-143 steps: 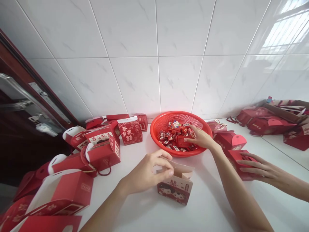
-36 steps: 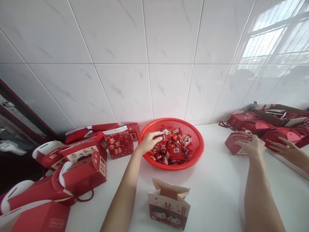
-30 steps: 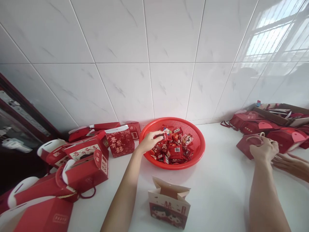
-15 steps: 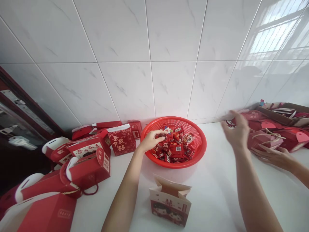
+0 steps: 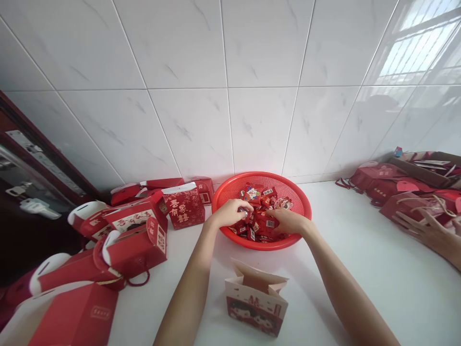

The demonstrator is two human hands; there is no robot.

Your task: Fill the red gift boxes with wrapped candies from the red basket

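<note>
A red perforated basket (image 5: 305,204) stands against the tiled wall, holding a heap of small red-wrapped candies (image 5: 264,196). Over the left part of the heap, my left hand (image 5: 234,212) has its fingers curled round a small wrapped candy. My right hand (image 5: 286,221) reaches into the right part of the basket; its fingertips are among the candies, and whether they grip one cannot be made out. In front of the basket an open-topped paper box (image 5: 256,307) with printed cartoon figures stands upright on the white table.
Several red gift boxes (image 5: 137,247) crowd the left side. More red boxes (image 5: 383,180) and a tray of items (image 5: 425,168) lie at the right. Another person's hand (image 5: 425,230) touches a box there. Keys (image 5: 38,207) hang at the far left.
My right hand has moved left from above the table into the basket. My left hand has curled more over the candies. The other person's hand has shifted right with the box.
</note>
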